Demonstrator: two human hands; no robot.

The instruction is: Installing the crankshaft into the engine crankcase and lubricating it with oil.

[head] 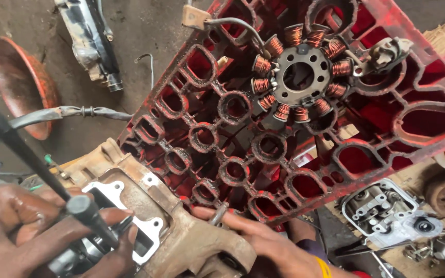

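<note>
Left hand [42, 231] near left, grip closed around black tool [27, 159], palm over engine case [181, 237]. Right hand [263, 242] flat, fingers extended, grip loose, pinching small metal part [218, 213] beside red crate [294, 118].

Grimy red crate [428, 56] under copper-wound stator [298, 76], perhaps oily.
</note>
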